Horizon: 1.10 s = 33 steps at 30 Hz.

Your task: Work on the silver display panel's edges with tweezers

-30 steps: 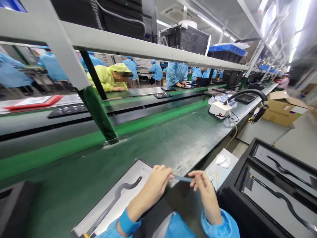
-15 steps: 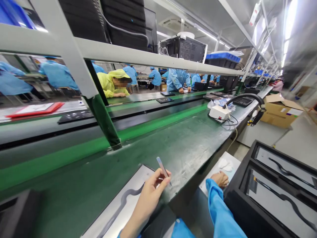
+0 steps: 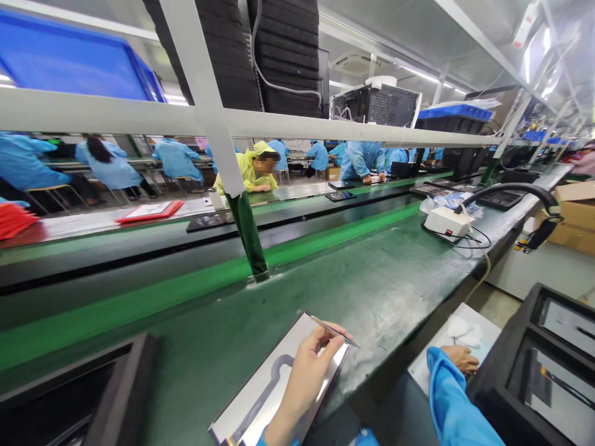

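Note:
My left hand (image 3: 310, 360) is closed in a pinch on slim metal tweezers (image 3: 338, 334), their pointed tip toward the right. Beneath that hand a flat whitish panel (image 3: 258, 385) with a dark wavy strip lies on the green bench; my wrist covers part of it. Off to the right, my right hand (image 3: 461, 359) rests with curled fingers on a white board (image 3: 430, 362), beside crumpled white wipes (image 3: 466, 332). Whatever its fingers may hold is hidden. Right of it stands a black foam tray (image 3: 499, 365) holding similar panels.
Another black tray (image 3: 134, 378) sits at the lower left of the green bench (image 3: 372, 272). A white box (image 3: 446, 223) with a black hose stands farther along. A post (image 3: 246, 229) rises from the bench to a shelf rail. Across the line, people in blue and yellow work.
The view has swung left, so the bench and trays appear farther right. The tweezers have tipped from steeply upright to nearly flat in my left hand. My right hand stays at the white board.

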Each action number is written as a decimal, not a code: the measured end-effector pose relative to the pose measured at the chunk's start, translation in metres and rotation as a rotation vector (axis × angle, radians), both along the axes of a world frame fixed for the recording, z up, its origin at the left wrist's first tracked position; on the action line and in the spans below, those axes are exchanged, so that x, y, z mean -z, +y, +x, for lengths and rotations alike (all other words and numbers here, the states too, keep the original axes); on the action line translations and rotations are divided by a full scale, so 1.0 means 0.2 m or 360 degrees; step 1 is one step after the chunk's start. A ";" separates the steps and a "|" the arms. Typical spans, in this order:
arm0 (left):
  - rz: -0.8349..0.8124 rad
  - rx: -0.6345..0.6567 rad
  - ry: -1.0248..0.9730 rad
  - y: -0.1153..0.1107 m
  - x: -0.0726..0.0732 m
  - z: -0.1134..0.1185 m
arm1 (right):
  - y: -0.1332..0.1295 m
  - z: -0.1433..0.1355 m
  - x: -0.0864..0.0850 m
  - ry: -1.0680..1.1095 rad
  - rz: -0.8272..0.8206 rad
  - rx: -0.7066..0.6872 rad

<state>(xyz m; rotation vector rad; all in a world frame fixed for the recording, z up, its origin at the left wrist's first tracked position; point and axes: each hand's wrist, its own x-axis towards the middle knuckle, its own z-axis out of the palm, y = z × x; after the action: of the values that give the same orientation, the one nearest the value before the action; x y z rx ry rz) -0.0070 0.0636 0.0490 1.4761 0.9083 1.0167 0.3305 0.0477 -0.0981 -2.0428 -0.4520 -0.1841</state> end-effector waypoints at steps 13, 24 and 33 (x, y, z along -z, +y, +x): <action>0.0191 -0.0039 0.0229 0.02 0.02 0.06 | -0.05 -0.40 -0.42 0.0142 0.0364 -0.0573; 0.0297 -0.0039 0.0316 0.01 0.05 0.08 | -0.26 -0.78 -0.56 -0.0223 0.0442 -0.1767; 0.0432 -0.0016 0.0278 0.00 0.04 0.09 | -0.25 -0.77 -0.54 -0.0602 0.0315 -0.1756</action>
<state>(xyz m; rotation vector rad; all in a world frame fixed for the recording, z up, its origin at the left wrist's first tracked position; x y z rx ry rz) 0.0119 0.0642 0.0415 1.8118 0.9277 1.0619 0.1761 -0.0021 0.0096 -1.3153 -1.6350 0.0676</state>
